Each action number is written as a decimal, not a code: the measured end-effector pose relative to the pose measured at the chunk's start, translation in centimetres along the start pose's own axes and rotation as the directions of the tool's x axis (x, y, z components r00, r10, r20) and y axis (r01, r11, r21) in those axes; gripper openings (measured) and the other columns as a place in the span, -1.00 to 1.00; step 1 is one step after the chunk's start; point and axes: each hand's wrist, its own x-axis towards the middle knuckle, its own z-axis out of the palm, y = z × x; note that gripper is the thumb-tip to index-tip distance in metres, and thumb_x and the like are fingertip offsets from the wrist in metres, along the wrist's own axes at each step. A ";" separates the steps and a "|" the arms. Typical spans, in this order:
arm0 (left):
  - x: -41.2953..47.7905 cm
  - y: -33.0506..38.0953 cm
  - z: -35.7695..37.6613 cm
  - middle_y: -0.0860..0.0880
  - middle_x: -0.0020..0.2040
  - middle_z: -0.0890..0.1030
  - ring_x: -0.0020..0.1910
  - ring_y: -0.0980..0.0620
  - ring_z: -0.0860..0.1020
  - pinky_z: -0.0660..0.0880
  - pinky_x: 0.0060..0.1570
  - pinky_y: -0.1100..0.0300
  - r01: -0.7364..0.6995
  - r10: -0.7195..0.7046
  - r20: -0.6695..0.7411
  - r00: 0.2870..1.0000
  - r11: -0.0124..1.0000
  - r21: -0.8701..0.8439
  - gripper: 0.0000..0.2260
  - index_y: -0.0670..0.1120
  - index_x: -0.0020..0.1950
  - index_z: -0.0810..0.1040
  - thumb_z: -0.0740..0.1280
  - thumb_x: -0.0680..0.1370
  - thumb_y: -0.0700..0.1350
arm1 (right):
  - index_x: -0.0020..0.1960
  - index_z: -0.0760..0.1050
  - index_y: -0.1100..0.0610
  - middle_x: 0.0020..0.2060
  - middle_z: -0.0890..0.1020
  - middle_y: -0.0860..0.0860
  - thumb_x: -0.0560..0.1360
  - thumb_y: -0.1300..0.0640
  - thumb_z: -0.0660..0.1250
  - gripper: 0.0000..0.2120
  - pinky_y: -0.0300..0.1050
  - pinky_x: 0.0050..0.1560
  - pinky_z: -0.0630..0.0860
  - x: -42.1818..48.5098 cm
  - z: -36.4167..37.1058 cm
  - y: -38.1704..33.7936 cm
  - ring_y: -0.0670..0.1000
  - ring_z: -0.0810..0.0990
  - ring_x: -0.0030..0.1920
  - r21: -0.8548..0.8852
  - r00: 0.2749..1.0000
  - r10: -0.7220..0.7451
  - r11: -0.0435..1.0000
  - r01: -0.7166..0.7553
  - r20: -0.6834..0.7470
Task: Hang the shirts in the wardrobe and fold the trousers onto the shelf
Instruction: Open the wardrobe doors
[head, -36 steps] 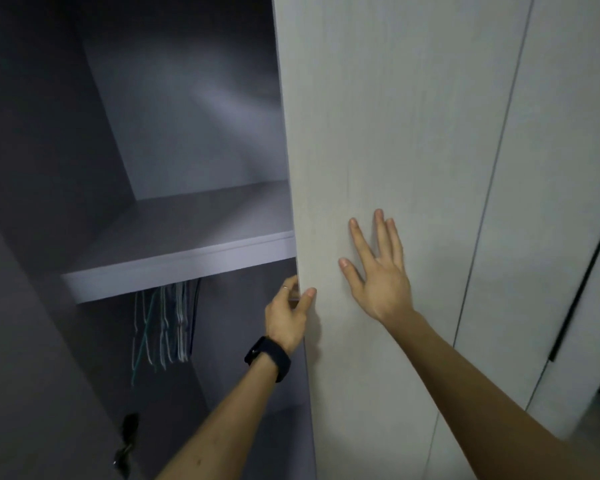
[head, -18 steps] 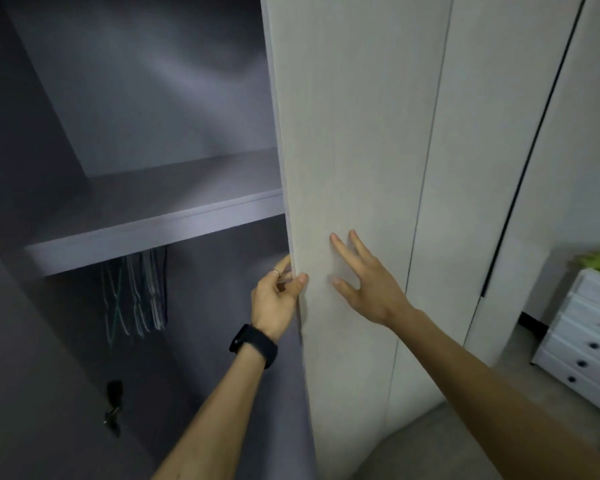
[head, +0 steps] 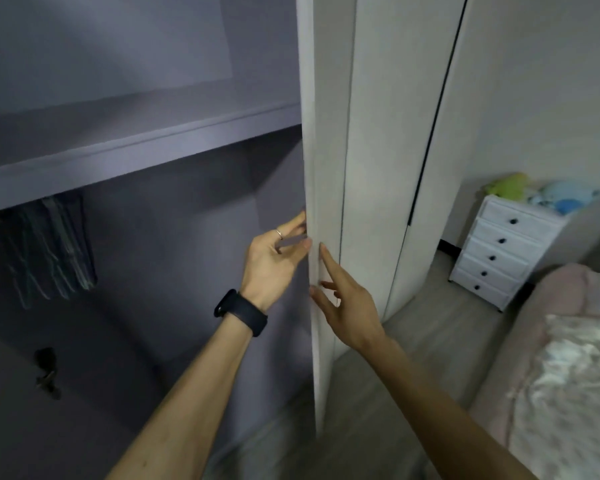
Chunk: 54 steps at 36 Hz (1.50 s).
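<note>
pale wood-grain, that's the wardrobe door (head: 321, 150), standing edge-on to us, and past it a grey plank floor (head: 416, 317) runs to a white chest of drawers (head: 499, 251) with green and blue soft toys (head: 534, 195) on top. a bed (head: 561, 375) in pink and white covers sits at the right. inside the wardrobe (head: 174, 237) it's dim and grey-violet: the shelf (head: 136, 154) runs across high up, and a bunch of thin hangers (head: 49, 251) dangles beneath it at the far left. now the hands, one each side of that door. left hand (head: 274, 261), black band (head: 241, 311) on the wrist and a ring (head: 279, 233) on one finger, reaches from the inside, fingers nearly straight and a little apart, tips against the door's front edge, nothing held. right hand (head: 352, 306) is on the outside, fingers spread wide and straight, tips touching the outer face just beside that same edge. the shelf sits above and left of both hands, well apart from them, and the hangers are further left again.
</note>
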 end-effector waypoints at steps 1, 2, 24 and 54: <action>-0.1 -0.1 0.9 0.14 0.23 0.61 0.18 0.31 0.57 0.49 0.19 0.38 -0.012 0.012 0.027 1.000 1.000 -0.002 -0.61 -0.12 0.37 0.54 0.39 0.56 -0.34 | 0.54 -0.15 -0.44 0.48 0.30 -0.32 0.64 -0.13 0.27 -0.29 -0.33 0.11 0.51 -0.6 -0.5 0.3 -0.21 0.57 0.20 -0.028 0.999 0.013 1.000 -0.014 -0.034; 0.0 -0.2 1.6 0.13 0.24 0.60 0.21 0.28 0.57 0.49 0.23 0.32 -0.017 0.018 0.048 0.999 1.000 -0.012 -0.62 -0.16 0.36 0.55 0.39 0.55 -0.35 | 0.54 -0.16 -0.45 0.48 0.35 -0.28 0.64 -0.11 0.28 -0.28 -0.25 0.11 0.55 -1.2 -1.0 0.6 -0.17 0.60 0.20 -0.053 0.998 0.023 0.998 -0.026 -0.065; 6.8 -8.0 17.9 -0.10 0.65 -0.07 0.60 -0.21 0.09 0.18 0.47 -0.25 -0.697 0.348 0.606 0.716 0.405 0.592 -0.19 0.20 0.61 -0.21 0.34 0.62 -0.04 | 0.53 -0.32 -0.41 0.16 0.66 0.14 0.69 0.13 0.16 -0.21 0.04 -0.11 0.61 -5.2 -13.8 10.5 0.22 0.66 -0.14 -0.155 0.899 0.278 0.926 -0.345 -0.340; 10.2 -9.4 25.8 -0.04 0.65 -0.16 0.59 -0.23 0.10 0.23 0.44 -0.28 -0.642 0.323 0.555 0.767 0.408 0.650 -0.09 0.23 0.62 -0.17 0.41 0.54 -0.20 | 0.64 -0.13 -0.18 0.14 0.62 0.12 0.69 0.11 0.12 -0.35 -0.05 -0.18 0.53 -1.9 -18.1 16.7 0.15 0.63 -0.12 -0.200 0.826 0.327 0.868 -0.455 -0.459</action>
